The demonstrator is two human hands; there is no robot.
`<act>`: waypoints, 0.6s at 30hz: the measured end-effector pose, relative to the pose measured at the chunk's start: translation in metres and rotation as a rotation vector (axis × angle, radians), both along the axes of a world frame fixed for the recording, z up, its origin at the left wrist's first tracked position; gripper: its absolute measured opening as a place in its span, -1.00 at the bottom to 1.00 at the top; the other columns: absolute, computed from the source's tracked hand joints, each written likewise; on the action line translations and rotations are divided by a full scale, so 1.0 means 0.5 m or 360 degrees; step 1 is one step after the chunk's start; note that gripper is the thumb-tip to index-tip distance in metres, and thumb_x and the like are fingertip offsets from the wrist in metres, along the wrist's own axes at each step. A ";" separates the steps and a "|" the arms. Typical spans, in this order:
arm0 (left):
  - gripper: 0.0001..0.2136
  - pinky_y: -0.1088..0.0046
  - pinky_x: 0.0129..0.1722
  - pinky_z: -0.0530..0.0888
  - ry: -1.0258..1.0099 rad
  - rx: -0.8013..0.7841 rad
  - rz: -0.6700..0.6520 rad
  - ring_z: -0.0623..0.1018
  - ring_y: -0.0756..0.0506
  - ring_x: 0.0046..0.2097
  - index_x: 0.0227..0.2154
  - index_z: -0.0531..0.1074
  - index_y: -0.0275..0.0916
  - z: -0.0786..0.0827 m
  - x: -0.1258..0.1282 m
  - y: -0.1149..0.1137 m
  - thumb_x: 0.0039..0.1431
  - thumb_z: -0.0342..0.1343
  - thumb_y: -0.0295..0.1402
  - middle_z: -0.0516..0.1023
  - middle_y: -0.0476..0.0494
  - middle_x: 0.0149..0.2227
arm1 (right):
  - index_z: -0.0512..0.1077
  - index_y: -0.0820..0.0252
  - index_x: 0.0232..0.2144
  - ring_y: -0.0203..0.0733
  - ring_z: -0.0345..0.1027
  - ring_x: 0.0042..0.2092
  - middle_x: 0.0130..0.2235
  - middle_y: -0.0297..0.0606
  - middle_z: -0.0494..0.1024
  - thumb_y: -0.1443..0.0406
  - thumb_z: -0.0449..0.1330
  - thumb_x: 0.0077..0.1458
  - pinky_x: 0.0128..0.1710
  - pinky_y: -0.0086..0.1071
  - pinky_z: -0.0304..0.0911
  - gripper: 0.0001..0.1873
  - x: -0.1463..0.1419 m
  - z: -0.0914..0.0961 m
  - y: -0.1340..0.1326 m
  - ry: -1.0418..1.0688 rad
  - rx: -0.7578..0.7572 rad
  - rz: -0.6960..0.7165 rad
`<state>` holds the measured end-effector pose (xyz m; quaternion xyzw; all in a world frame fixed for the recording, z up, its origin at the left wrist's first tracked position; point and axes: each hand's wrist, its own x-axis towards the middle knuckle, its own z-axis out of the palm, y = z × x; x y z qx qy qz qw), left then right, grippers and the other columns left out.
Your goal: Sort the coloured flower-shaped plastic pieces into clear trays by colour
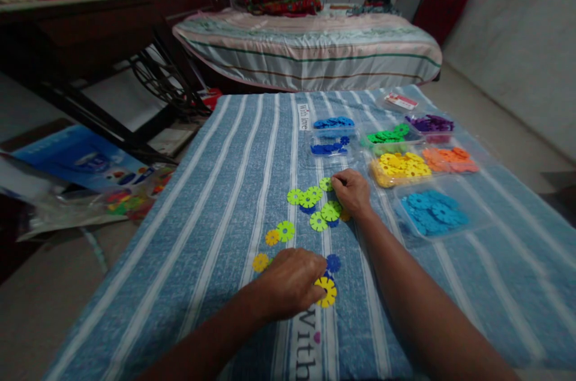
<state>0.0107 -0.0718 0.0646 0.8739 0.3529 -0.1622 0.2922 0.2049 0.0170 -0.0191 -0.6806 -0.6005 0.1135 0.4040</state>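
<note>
My left hand [294, 279] is closed low over the cloth, thumb pressed on a yellow notched plastic disc [329, 293]. Two blue discs lie partly behind it, one of them a dark blue disc [333, 263]. Farther forward, my right hand [354, 192] pinches the edge of a lime-green disc [325, 184]. Left of that hand lie several more lime-green discs, among them a separate green disc [285, 231] and an overlapping pair with a green disc [318, 221]. An orange-yellow disc [272, 237] and a yellow disc [260, 261] lie nearer my left hand.
Clear plastic boxes at the right hold sorted discs: light blue discs [434, 213], yellow discs [402, 166], orange discs [450, 159], green discs [387, 135], purple discs [429, 123]. Blue discs [333, 123] sit farther back. A striped cloth [216, 189] covers the table; a bed [310, 51] stands behind.
</note>
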 end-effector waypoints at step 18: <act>-0.85 0.55 -0.55 0.18 -0.0592 -0.0686 0.0510 0.29 0.08 -0.56 -0.64 0.39 -0.28 0.022 0.036 0.077 -0.07 0.20 -0.37 0.33 0.07 -0.65 | 0.57 0.14 -0.45 -0.16 0.35 -0.23 -0.35 -0.27 0.55 0.25 0.10 0.12 -0.18 -0.32 0.19 -0.75 0.003 -0.005 0.003 -0.0007 -0.0010 0.0015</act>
